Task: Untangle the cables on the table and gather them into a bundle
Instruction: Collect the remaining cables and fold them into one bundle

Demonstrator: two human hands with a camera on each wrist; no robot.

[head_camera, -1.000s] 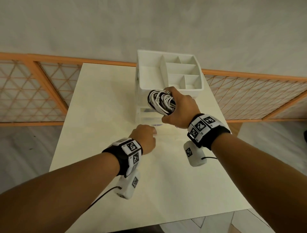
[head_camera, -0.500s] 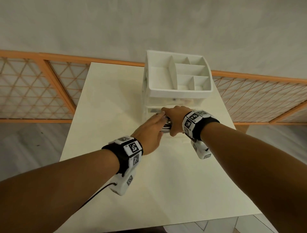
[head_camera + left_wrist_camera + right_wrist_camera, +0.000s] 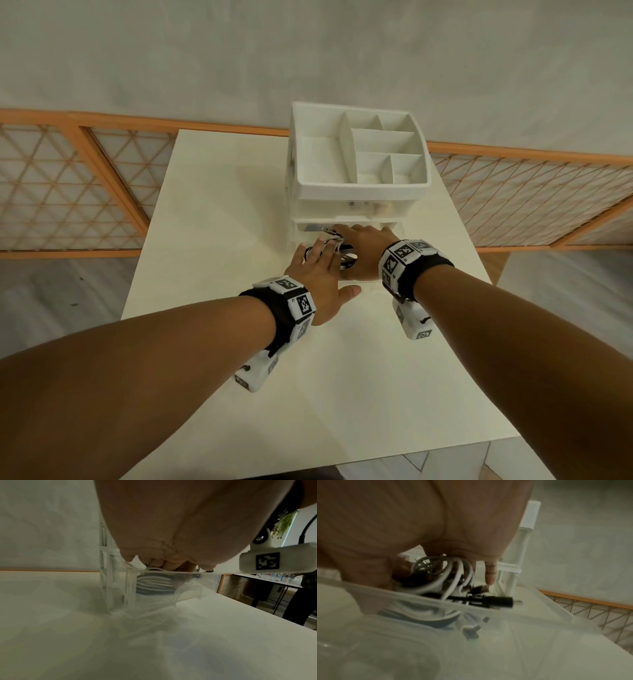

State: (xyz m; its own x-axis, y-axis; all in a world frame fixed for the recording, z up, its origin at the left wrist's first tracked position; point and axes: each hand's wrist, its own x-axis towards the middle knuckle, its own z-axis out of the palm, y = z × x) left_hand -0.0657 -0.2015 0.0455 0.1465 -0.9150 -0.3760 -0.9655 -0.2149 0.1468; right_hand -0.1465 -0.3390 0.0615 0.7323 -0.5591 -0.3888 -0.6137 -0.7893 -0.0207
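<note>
Coiled bundle of white and black cables (image 3: 342, 255) held down inside pulled-out clear plastic drawer (image 3: 539, 615), both hands on it

Bundle is gripped by right hand (image 3: 363, 251), fingers curled round the loops; left hand (image 3: 317, 274) is laid flat on top, fingers straight, nothing clamped. Drawer belongs to white plastic desk organiser (image 3: 359, 185) with divided top tray, set at far side of cream table (image 3: 212, 219). Black plug (image 3: 498, 601) is seen over drawer's front wall. No readable text or brand found; only black-and-white square markers on wrist bands (image 3: 404, 253)
</note>
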